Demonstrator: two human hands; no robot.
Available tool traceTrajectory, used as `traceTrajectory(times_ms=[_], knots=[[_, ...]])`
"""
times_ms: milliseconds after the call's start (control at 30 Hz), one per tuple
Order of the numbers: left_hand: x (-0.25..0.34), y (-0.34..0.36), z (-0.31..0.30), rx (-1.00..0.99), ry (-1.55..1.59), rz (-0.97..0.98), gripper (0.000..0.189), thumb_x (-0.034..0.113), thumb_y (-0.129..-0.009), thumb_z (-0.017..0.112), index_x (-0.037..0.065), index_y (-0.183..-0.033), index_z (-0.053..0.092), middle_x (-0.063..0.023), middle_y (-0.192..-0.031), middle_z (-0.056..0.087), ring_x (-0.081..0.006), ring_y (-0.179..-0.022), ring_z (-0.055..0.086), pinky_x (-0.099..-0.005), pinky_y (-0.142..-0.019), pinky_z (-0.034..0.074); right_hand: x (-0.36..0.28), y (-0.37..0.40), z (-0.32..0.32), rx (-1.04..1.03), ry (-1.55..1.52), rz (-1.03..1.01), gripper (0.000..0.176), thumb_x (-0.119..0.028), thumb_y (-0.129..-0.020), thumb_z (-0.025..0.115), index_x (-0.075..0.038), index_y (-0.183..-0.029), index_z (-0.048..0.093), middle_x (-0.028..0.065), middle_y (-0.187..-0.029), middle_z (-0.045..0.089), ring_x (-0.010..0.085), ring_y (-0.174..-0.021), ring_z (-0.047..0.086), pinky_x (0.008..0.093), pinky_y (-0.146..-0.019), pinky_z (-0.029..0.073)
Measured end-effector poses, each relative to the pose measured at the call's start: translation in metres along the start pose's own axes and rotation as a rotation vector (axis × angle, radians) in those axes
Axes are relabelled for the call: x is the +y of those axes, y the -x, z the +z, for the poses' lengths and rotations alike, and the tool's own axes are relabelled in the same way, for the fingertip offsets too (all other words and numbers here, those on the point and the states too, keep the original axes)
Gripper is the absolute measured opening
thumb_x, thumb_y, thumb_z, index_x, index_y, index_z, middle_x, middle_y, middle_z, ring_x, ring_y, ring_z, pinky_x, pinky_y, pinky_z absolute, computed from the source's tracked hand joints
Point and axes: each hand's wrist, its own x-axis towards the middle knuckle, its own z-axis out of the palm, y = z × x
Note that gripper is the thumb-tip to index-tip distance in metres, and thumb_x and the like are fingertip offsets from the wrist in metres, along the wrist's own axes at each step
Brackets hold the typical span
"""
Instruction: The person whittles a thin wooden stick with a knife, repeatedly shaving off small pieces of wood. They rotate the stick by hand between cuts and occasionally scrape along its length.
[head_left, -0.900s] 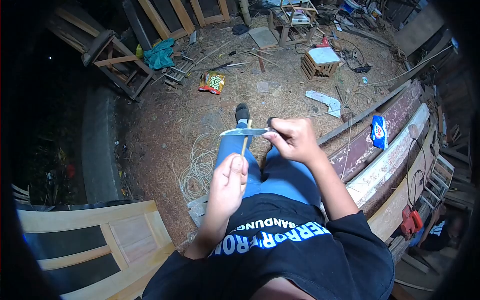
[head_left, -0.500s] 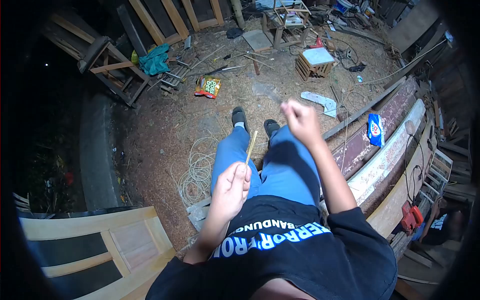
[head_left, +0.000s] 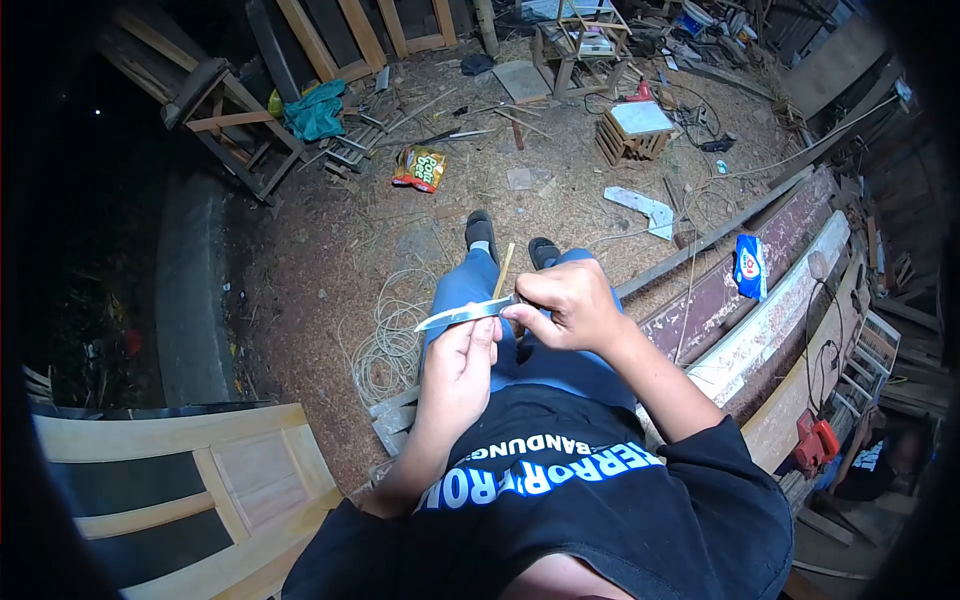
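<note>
My left hand [head_left: 458, 362] is closed around a thin yellowish bamboo strip [head_left: 507, 262], whose upper end sticks up above the fingers. My right hand [head_left: 572, 305] grips a knife by its handle, most of which the fingers hide. The knife's blade [head_left: 462, 314] points left and lies across the strip, just above the left fingertips. Whether the edge touches the strip cannot be made out. Both hands are over my lap, in front of the blue trousers [head_left: 460, 284].
Coiled cord [head_left: 392, 345] lies left of my legs. A snack bag [head_left: 420, 169] and a wooden crate [head_left: 634, 132] are ahead. Long boards [head_left: 770, 325] run along the right, with a blue packet [head_left: 749, 267]. A wooden door panel [head_left: 225, 480] is lower left. Another person [head_left: 880, 460] sits far right.
My right hand has come down and left to my left hand, and the knife blade, a blur before, now shows clearly across the strip. The left hand still holds the strip.
</note>
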Motion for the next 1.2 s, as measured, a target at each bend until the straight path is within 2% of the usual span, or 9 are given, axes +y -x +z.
traceTrajectory(times_ms=[133, 200, 500, 600, 667, 1000, 1067, 1133, 1200], knots=[[0.009, 0.008, -0.008, 0.010, 0.028, -0.010, 0.027, 0.025, -0.116, 0.047, 0.008, -0.098, 0.059, 0.0080, -0.069, 0.045, -0.0007, -0.056, 0.036, -0.0204, -0.050, 0.027, 0.029, -0.004, 0.009, 0.368, 0.001, 0.091, 0.035, -0.027, -0.095, 0.075, -0.009, -0.070, 0.058, 0.0102, -0.060, 0.060, 0.0266, -0.051, 0.062, 0.0395, -0.048, 0.043], [0.017, 0.029, -0.003, -0.072, -0.064, 0.028, 0.027, 0.025, -0.115, 0.047, 0.009, -0.096, 0.056, 0.0079, -0.069, 0.045, -0.0009, -0.058, 0.040, -0.0208, -0.052, 0.030, 0.058, -0.006, -0.025, 0.389, 0.096, 0.493, 0.032, -0.024, -0.096, 0.074, -0.008, -0.072, 0.061, 0.0120, -0.060, 0.059, 0.0246, -0.049, 0.059, 0.0370, -0.048, 0.042], [0.005, 0.009, -0.010, -0.024, 0.198, -0.087, 0.029, 0.025, -0.116, 0.047, 0.002, -0.105, 0.062, 0.0065, -0.071, 0.048, -0.0007, -0.056, 0.038, -0.0200, -0.049, 0.029, -0.017, -0.003, 0.001, -0.047, -0.033, 0.073, 0.034, -0.034, -0.094, 0.073, -0.011, -0.074, 0.058, 0.0109, -0.061, 0.060, 0.0320, -0.056, 0.064, 0.0435, -0.050, 0.045], [0.007, 0.013, -0.009, 0.057, -0.044, -0.030, 0.027, 0.018, -0.114, 0.049, -0.001, -0.101, 0.063, 0.0020, -0.076, 0.055, -0.0044, -0.065, 0.051, -0.0221, -0.058, 0.039, -0.020, -0.005, 0.002, -0.074, -0.003, 0.034, 0.035, -0.035, -0.094, 0.074, -0.011, -0.074, 0.057, 0.0099, -0.060, 0.060, 0.0316, -0.055, 0.064, 0.0432, -0.049, 0.045], [0.010, 0.015, -0.004, 0.099, -0.083, 0.070, 0.027, 0.020, -0.114, 0.050, 0.001, -0.100, 0.064, 0.0042, -0.074, 0.053, -0.0021, -0.063, 0.046, -0.0209, -0.056, 0.035, -0.021, -0.006, 0.001, -0.075, 0.029, 0.011, 0.037, -0.035, -0.094, 0.074, -0.011, -0.073, 0.056, 0.0095, -0.060, 0.060, 0.0312, -0.055, 0.064, 0.0430, -0.049, 0.045], [0.008, 0.011, -0.007, 0.154, -0.038, 0.040, 0.021, 0.013, -0.113, 0.051, 0.000, -0.099, 0.060, 0.0019, -0.080, 0.057, -0.0035, -0.066, 0.050, -0.0222, -0.058, 0.039, 0.006, -0.009, -0.003, 0.157, 0.296, 0.085, 0.041, -0.038, -0.093, 0.077, -0.010, -0.070, 0.058, 0.0091, -0.059, 0.060, 0.0307, -0.055, 0.064, 0.0413, -0.049, 0.047], [0.008, 0.017, -0.009, 0.129, -0.033, 0.009, 0.020, 0.013, -0.113, 0.051, 0.001, -0.100, 0.060, 0.0026, -0.079, 0.056, -0.0029, -0.067, 0.049, -0.0220, -0.058, 0.038, 0.043, -0.002, 0.012, 0.467, 0.044, 0.411, 0.037, -0.034, -0.097, 0.074, -0.009, -0.073, 0.062, 0.0106, -0.061, 0.063, 0.0299, -0.054, 0.065, 0.0385, -0.050, 0.047], [0.003, 0.030, -0.012, 0.099, -0.053, -0.006, 0.019, 0.012, -0.113, 0.050, 0.001, -0.102, 0.060, 0.0031, -0.078, 0.054, -0.0023, -0.067, 0.048, -0.0217, -0.057, 0.037, 0.063, -0.009, -0.038, 0.406, 0.282, 0.687, 0.031, -0.031, -0.100, 0.071, -0.008, -0.079, 0.068, 0.0136, -0.065, 0.066, 0.0284, -0.055, 0.066, 0.0376, -0.052, 0.048], [-0.005, 0.021, -0.014, 0.094, -0.002, -0.036, 0.021, 0.013, -0.114, 0.049, 0.002, -0.102, 0.061, 0.0040, -0.075, 0.051, -0.0018, -0.066, 0.046, -0.0221, -0.056, 0.034, 0.056, 0.000, -0.023, 0.428, 0.030, 0.401, 0.030, -0.033, -0.099, 0.071, -0.009, -0.081, 0.071, 0.0154, -0.064, 0.063, 0.0312, -0.054, 0.063, 0.0406, -0.052, 0.047]])
